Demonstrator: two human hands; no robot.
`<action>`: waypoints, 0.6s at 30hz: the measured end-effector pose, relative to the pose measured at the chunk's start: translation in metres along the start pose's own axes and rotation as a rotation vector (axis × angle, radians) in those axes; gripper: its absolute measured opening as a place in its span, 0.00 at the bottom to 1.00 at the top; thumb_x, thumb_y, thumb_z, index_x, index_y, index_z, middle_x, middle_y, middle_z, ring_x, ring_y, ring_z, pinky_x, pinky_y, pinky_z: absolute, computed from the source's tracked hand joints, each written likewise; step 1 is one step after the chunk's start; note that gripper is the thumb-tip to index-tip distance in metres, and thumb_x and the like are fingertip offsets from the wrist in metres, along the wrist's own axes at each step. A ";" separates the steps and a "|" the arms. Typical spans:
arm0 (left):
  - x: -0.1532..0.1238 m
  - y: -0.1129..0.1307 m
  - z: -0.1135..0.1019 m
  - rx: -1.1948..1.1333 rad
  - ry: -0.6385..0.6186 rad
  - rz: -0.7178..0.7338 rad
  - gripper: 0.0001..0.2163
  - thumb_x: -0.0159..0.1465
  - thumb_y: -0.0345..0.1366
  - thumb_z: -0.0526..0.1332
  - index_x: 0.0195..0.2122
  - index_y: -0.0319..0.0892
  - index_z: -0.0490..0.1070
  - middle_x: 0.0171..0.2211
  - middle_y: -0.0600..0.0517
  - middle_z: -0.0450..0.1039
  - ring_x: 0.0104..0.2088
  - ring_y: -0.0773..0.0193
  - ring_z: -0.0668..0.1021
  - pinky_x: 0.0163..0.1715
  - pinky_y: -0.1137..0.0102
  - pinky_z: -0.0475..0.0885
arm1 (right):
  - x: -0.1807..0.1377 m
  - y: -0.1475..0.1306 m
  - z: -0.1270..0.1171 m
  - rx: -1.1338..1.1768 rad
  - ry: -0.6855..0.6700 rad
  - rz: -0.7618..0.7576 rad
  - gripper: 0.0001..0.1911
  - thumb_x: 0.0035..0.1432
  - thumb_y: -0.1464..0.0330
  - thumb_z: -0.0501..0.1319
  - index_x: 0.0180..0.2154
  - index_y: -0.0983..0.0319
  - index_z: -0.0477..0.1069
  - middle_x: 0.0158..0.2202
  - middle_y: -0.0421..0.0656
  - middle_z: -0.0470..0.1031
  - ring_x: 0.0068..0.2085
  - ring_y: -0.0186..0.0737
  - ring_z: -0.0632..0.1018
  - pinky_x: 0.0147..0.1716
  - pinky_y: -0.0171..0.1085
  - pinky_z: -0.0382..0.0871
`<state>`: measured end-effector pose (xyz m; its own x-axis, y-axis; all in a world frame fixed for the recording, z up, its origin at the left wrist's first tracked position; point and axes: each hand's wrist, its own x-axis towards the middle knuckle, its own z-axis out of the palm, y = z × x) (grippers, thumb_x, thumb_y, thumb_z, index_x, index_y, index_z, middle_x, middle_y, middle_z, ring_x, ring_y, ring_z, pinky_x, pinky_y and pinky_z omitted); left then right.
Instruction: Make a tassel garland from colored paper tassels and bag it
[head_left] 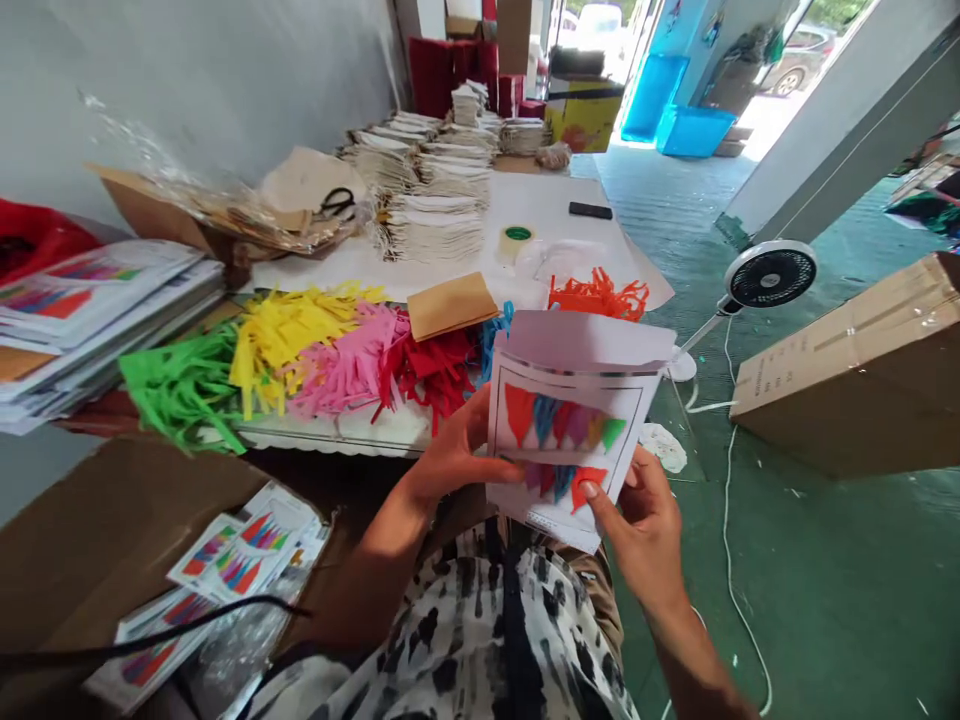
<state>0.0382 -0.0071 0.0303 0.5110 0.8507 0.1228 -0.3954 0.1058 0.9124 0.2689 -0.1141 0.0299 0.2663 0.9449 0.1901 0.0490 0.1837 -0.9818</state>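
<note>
In front of my body, both hands hold a white packet printed with rows of coloured tassels, its flap raised at the top. My left hand grips the left edge, thumb across the front. On the lower right, my right hand pinches it with the thumb on the print. Behind it on the table lie fringed paper bundles: green, yellow, pink, red, blue and orange. A folded brown paper piece rests on the red one.
Stacks of cream bundles, a tape roll, a black phone and scissors sit further back. Printed packets fill an open carton at lower left. At right stand a fan and a closed carton.
</note>
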 end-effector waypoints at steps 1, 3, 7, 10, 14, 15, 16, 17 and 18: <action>0.000 0.002 0.006 0.047 0.048 -0.016 0.40 0.43 0.36 0.84 0.59 0.44 0.76 0.50 0.45 0.83 0.47 0.50 0.85 0.45 0.64 0.80 | -0.004 0.003 0.001 -0.016 -0.024 0.000 0.24 0.62 0.65 0.72 0.58 0.53 0.72 0.47 0.41 0.81 0.45 0.41 0.82 0.46 0.38 0.78; -0.001 0.000 0.015 0.101 0.121 -0.060 0.33 0.43 0.36 0.84 0.51 0.38 0.80 0.42 0.46 0.85 0.40 0.52 0.85 0.40 0.65 0.81 | -0.010 0.007 0.001 -0.040 -0.065 -0.008 0.22 0.61 0.65 0.72 0.56 0.53 0.73 0.45 0.41 0.81 0.43 0.41 0.81 0.45 0.40 0.78; -0.009 -0.014 0.015 0.123 0.174 -0.050 0.29 0.42 0.38 0.84 0.45 0.36 0.82 0.37 0.45 0.85 0.36 0.55 0.85 0.37 0.67 0.81 | -0.013 0.009 -0.004 -0.089 -0.140 -0.018 0.18 0.63 0.63 0.70 0.55 0.52 0.75 0.47 0.43 0.81 0.45 0.46 0.81 0.45 0.43 0.79; -0.017 -0.011 0.004 0.200 0.165 -0.038 0.27 0.42 0.36 0.84 0.43 0.36 0.83 0.38 0.45 0.86 0.36 0.54 0.85 0.38 0.66 0.82 | -0.008 0.004 -0.013 0.019 -0.286 0.013 0.25 0.65 0.53 0.66 0.61 0.50 0.73 0.56 0.47 0.79 0.53 0.52 0.81 0.51 0.48 0.78; -0.029 0.008 -0.005 0.355 0.058 -0.089 0.28 0.46 0.35 0.82 0.49 0.38 0.83 0.43 0.44 0.86 0.41 0.52 0.85 0.43 0.62 0.82 | 0.006 -0.012 -0.025 0.280 -0.204 0.155 0.35 0.68 0.41 0.51 0.64 0.53 0.72 0.61 0.50 0.78 0.60 0.56 0.80 0.54 0.55 0.78; -0.031 0.013 -0.005 0.395 0.032 -0.096 0.28 0.47 0.36 0.82 0.50 0.39 0.82 0.44 0.44 0.85 0.42 0.52 0.85 0.43 0.62 0.82 | 0.011 -0.016 -0.028 0.324 -0.166 0.208 0.35 0.69 0.42 0.48 0.63 0.54 0.73 0.61 0.51 0.78 0.60 0.56 0.80 0.54 0.55 0.78; -0.033 0.018 -0.004 0.432 0.007 -0.098 0.27 0.48 0.37 0.81 0.50 0.40 0.83 0.45 0.44 0.85 0.41 0.53 0.85 0.42 0.64 0.82 | 0.016 -0.021 -0.031 0.361 -0.136 0.251 0.35 0.70 0.42 0.47 0.62 0.55 0.74 0.61 0.51 0.78 0.59 0.54 0.80 0.53 0.54 0.79; -0.034 0.021 -0.003 0.465 -0.014 -0.102 0.26 0.48 0.37 0.81 0.49 0.40 0.83 0.44 0.44 0.85 0.41 0.53 0.85 0.41 0.65 0.81 | 0.020 -0.025 -0.034 0.386 -0.104 0.279 0.34 0.70 0.43 0.48 0.62 0.55 0.75 0.61 0.51 0.79 0.58 0.53 0.81 0.52 0.52 0.80; -0.036 0.023 -0.003 0.487 -0.034 -0.112 0.25 0.49 0.38 0.81 0.48 0.40 0.83 0.44 0.44 0.85 0.41 0.53 0.85 0.40 0.66 0.81 | 0.025 -0.028 -0.036 0.398 -0.071 0.285 0.33 0.70 0.44 0.50 0.61 0.56 0.76 0.60 0.51 0.79 0.56 0.50 0.82 0.50 0.49 0.81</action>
<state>0.0087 -0.0335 0.0462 0.5574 0.8301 0.0188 0.0619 -0.0641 0.9960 0.3089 -0.1056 0.0625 0.1484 0.9862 -0.0729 -0.3915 -0.0091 -0.9201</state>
